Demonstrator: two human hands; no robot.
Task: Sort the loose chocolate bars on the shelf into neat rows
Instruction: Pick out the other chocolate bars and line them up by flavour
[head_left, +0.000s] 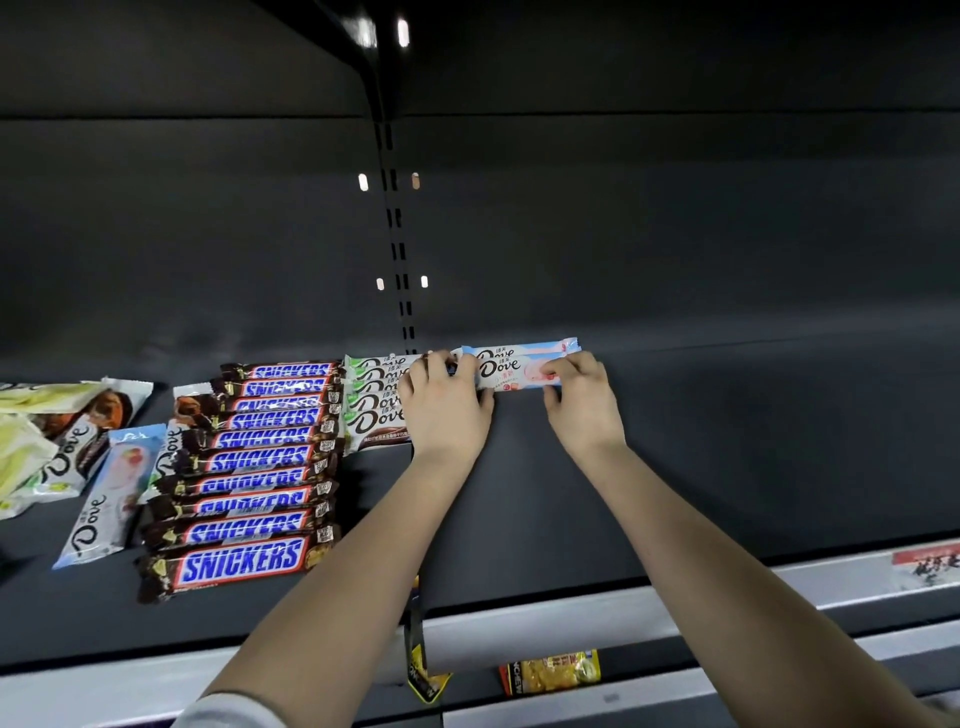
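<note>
On the dark shelf (727, 467) a row of several Snickers bars (249, 467) runs from front to back. Right of it lies a row of green-and-white Dove bars (371, 402). At the back, two pale blue-and-pink Dove bars (511, 364) lie stacked. My left hand (447, 400) pinches the left end of the front one, my right hand (579, 389) pinches its right end. Loose Dove bars lie at the left: a pale blue one (106, 493) and brown ones (78, 441).
Yellow-green packets (21, 441) lie at the far left. A slotted upright (397, 249) runs up the back wall. The shelf's grey front rail (571, 618) carries a price label (924, 566). Snack packets (550, 670) show on the shelf below.
</note>
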